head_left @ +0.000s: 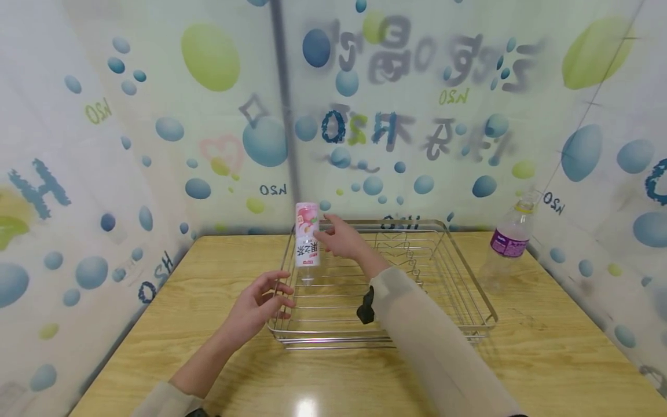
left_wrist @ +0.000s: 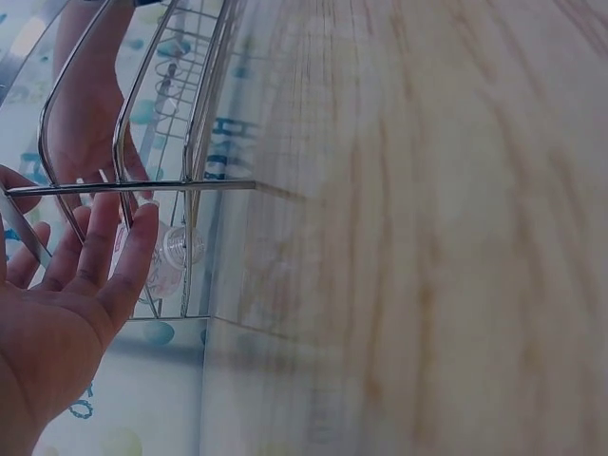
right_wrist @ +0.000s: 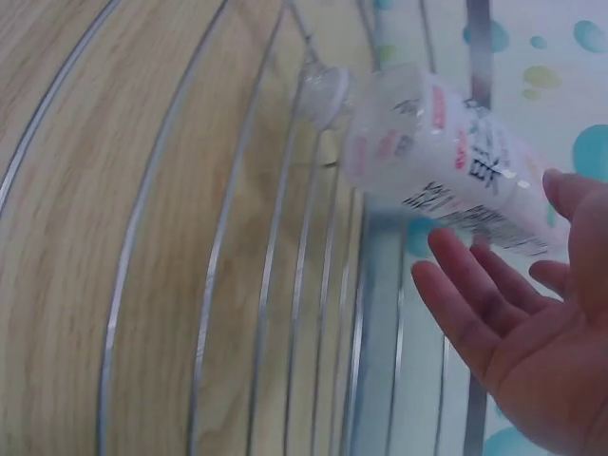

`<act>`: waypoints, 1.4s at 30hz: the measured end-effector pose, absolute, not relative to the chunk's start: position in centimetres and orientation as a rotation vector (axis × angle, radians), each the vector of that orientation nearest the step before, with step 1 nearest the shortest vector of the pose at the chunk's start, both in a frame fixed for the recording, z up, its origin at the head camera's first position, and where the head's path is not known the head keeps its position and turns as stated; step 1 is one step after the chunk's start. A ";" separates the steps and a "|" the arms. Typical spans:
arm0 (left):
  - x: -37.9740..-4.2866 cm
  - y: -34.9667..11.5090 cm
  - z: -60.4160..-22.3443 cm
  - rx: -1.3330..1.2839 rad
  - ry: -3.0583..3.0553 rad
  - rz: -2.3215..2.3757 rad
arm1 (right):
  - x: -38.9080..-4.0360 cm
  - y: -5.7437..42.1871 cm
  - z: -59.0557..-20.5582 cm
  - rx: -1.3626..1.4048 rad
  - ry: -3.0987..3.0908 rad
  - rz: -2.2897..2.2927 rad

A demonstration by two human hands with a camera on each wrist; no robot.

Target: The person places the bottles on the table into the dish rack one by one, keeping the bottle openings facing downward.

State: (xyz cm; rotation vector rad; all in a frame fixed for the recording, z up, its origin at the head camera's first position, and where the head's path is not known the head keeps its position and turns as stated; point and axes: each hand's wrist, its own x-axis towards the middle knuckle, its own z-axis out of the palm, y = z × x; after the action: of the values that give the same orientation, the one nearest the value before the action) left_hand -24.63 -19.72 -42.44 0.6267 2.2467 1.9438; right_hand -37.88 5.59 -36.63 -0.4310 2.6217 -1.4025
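A peach-drink bottle [head_left: 307,255] with a pink and white label stands upside down at the left side of a wire dish rack [head_left: 385,332]. Its white cap [right_wrist: 326,98] points down among the wires in the right wrist view. Beside the bottle's upper part is my right hand [head_left: 343,238], thumb tip right at the label and the other fingers extended and spread apart from it. My left hand [head_left: 255,308] rests at the rack's left side, its loosely bent fingers [left_wrist: 133,261] overlapping the side wires in the left wrist view.
A clear bottle [head_left: 509,243] with a purple label and no cap stands on the wooden table [head_left: 563,347], right of the rack. Patterned curtains [head_left: 239,145] with blue and green dots enclose the table at the back and sides.
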 end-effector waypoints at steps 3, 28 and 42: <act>-24.6 -19.6 -42.5 0.628 2.243 1.950 | -37.6 5.7 -35.8 -0.412 2.645 -1.462; -24.4 -19.4 -42.9 0.592 2.227 1.975 | -28.1 17.3 -25.1 -0.744 2.778 -1.541; -24.5 -19.7 -42.5 0.597 2.236 1.977 | -22.0 32.9 -27.2 -0.498 3.086 -1.758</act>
State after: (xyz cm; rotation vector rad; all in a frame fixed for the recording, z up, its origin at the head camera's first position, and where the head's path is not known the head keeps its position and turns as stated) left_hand -24.46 -19.71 -42.55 0.5970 2.2362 1.9769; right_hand -21.96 32.94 -27.16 -0.4976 3.0856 -1.7577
